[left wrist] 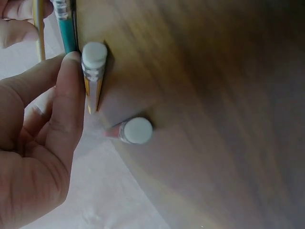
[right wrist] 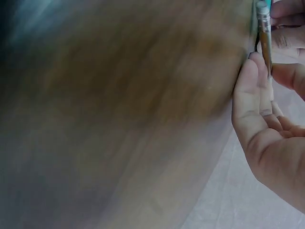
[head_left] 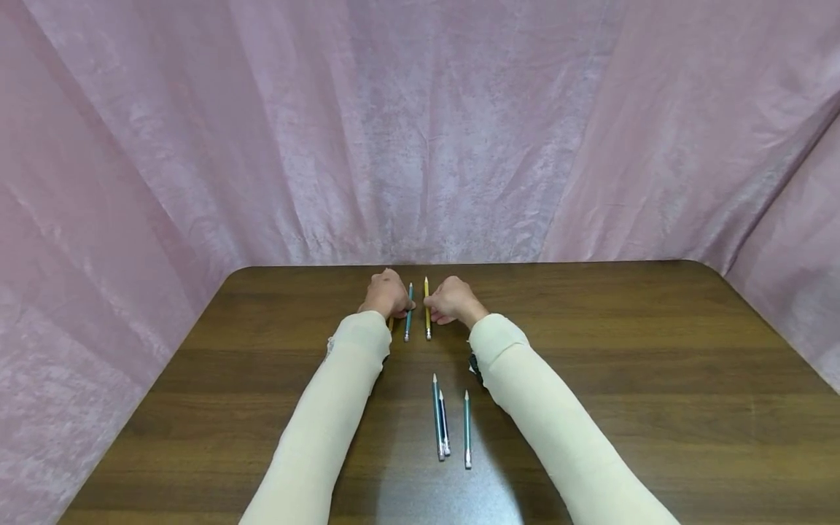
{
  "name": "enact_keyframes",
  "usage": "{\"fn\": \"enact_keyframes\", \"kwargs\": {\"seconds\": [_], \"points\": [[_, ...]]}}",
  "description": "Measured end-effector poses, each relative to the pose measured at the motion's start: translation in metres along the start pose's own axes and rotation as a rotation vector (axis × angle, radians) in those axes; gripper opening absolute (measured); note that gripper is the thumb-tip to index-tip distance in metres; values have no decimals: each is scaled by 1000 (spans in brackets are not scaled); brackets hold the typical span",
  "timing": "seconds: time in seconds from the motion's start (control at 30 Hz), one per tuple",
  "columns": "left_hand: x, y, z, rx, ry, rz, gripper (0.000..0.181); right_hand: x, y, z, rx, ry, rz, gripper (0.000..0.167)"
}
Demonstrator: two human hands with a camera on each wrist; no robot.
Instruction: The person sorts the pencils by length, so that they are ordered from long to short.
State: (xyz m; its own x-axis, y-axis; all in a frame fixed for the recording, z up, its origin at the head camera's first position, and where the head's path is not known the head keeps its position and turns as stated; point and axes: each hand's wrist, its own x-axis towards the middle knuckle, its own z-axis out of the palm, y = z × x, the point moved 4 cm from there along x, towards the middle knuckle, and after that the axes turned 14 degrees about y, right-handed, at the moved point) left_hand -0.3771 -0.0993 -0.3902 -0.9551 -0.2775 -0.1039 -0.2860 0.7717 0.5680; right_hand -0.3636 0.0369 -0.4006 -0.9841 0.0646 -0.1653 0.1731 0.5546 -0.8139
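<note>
My left hand [head_left: 387, 293] pinches a teal pencil [head_left: 408, 321] by its middle, near the table's far edge. My right hand [head_left: 453, 300] pinches a yellow pencil [head_left: 428, 321] just right of it, and both pencils point away from me. In the left wrist view, the left hand [left wrist: 43, 129] holds the teal pencil [left wrist: 67, 33]; beside it are an orange-yellow pencil [left wrist: 93, 88] and a reddish one with a white eraser [left wrist: 138, 130]. The right wrist view has the right hand's [right wrist: 271, 133] thumb and fingers at the yellow pencil [right wrist: 266, 43].
Nearer me on the wooden table [head_left: 623, 379] lie a teal-blue pencil [head_left: 437, 419], a dark blue pencil [head_left: 444, 423] touching or close beside it, and a green pencil [head_left: 467, 430] to their right. A pink curtain [head_left: 420, 131] hangs behind the table.
</note>
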Motion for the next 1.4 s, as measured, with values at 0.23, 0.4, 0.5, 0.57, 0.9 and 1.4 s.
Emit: {"fn": "enact_keyframes", "kwargs": {"seconds": [0.23, 0.4, 0.5, 0.57, 0.9, 1.4], "points": [[0, 0, -2, 9, 0, 15, 19, 0, -1, 3, 42, 47, 98, 15], [-1, 0, 1, 18, 3, 27, 30, 2, 2, 5, 40, 63, 152, 15], [0, -1, 2, 31, 7, 19, 29, 4, 3, 7, 21, 62, 160, 14], [0, -1, 3, 33, 4, 10, 28, 6, 4, 9, 17, 65, 162, 13], [-1, 0, -1, 24, -8, 29, 25, 9, 4, 12, 0, 42, 148, 17], [-1, 1, 0, 70, 3, 59, 20, 8, 5, 13, 5, 16, 150, 19]]}}
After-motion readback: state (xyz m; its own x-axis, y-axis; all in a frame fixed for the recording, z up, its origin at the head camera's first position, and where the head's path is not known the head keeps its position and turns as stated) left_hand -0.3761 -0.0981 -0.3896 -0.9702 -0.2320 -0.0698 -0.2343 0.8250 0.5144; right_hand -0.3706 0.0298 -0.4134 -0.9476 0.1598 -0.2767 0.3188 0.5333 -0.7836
